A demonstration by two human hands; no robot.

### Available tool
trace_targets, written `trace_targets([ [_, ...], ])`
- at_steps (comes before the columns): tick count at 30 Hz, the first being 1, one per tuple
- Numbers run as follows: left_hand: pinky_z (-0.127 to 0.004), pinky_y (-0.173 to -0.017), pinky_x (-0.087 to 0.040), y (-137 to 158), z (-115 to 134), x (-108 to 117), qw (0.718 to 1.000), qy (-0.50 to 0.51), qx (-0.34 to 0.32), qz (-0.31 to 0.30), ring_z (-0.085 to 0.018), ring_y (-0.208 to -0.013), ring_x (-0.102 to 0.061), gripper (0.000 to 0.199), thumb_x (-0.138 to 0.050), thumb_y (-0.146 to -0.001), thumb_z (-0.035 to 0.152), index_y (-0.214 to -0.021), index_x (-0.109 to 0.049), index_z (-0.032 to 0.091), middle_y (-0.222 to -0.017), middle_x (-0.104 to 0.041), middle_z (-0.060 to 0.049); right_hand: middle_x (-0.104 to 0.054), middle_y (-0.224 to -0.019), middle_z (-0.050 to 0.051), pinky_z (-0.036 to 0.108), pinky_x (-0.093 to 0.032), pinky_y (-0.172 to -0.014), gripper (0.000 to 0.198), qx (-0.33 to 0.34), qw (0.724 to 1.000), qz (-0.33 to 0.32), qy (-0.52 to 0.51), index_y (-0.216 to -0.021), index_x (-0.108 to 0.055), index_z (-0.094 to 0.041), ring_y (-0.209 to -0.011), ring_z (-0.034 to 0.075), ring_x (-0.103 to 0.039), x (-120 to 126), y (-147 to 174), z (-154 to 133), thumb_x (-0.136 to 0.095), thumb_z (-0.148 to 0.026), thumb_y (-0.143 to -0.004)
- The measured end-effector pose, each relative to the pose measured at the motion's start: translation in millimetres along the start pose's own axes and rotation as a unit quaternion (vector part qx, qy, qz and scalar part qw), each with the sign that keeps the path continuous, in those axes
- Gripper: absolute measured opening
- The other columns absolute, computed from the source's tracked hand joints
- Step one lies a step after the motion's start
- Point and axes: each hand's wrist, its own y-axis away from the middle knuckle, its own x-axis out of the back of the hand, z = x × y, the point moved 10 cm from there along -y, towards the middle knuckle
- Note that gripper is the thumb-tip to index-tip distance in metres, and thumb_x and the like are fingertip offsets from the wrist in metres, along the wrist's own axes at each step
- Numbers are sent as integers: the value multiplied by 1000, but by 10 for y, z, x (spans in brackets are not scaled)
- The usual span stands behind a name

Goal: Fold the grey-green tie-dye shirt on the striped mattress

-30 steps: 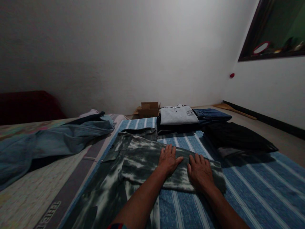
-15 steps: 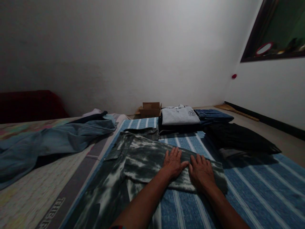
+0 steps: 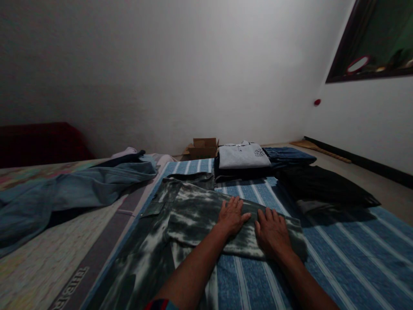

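Note:
A pair of dark green and white tie-dye trousers (image 3: 196, 215) lies on a blue striped cloth (image 3: 245, 284), one leg folded across to the right. My left hand (image 3: 231, 216) rests flat on the middle of that leg, fingers spread and thumb out. Close to its right, my right hand (image 3: 272, 230) presses flat near the leg's hem end, its fingers extended. A small gap separates the two hands. Neither hand grasps anything.
Beyond the trousers stand a folded grey polo shirt (image 3: 243, 156) on a dark pile, folded jeans (image 3: 288, 156) and folded black clothes (image 3: 329, 187). Light blue jeans (image 3: 97, 185) lie loose on the left. A cardboard box (image 3: 203, 147) sits by the wall.
My left hand has slid slightly left along the trouser leg, widening the gap between my hands. My right hand and the trousers look nearly unchanged.

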Motion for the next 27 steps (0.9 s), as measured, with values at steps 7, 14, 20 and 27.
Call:
trace_targets([
  [7,-52,-115,-11,-12,-21,6,1000,-4,-3,9,-25,-144,-12,69,-23,-93,61,-146,-29,18,-156,-21,-8,-48,-139,17,45,-22,-102,48,-4,1000,-9,-4,-134,-51,-17,-129,34,-37,-4,9,2,-40,-35,-92],
  [14,-51,-115,-12,-34,-64,50,1000,-16,6,13,-25,-144,-14,67,-23,-93,60,-146,-30,19,-155,-24,-9,-46,-139,17,46,-22,-102,47,-3,1000,-16,-5,-134,-50,-17,-130,33,-35,-9,5,-1,-39,-35,-92],
  [20,-51,-114,-13,-90,-118,49,999,-36,20,21,-26,-143,-16,69,-23,-92,62,-145,-32,18,-154,-25,-9,-47,-138,17,46,-23,-101,48,-3,1000,-22,-11,-135,-50,-17,-128,33,-36,-6,-6,2,-39,-36,-92],
  [27,-53,-114,-9,-87,-245,114,992,-63,93,49,-29,-143,-16,76,-19,-90,66,-144,-35,14,-153,-26,-14,-47,-139,17,46,-22,-101,47,-3,1000,-16,-9,-134,-50,-17,-130,34,-35,9,1,-2,-39,-35,-92],
])
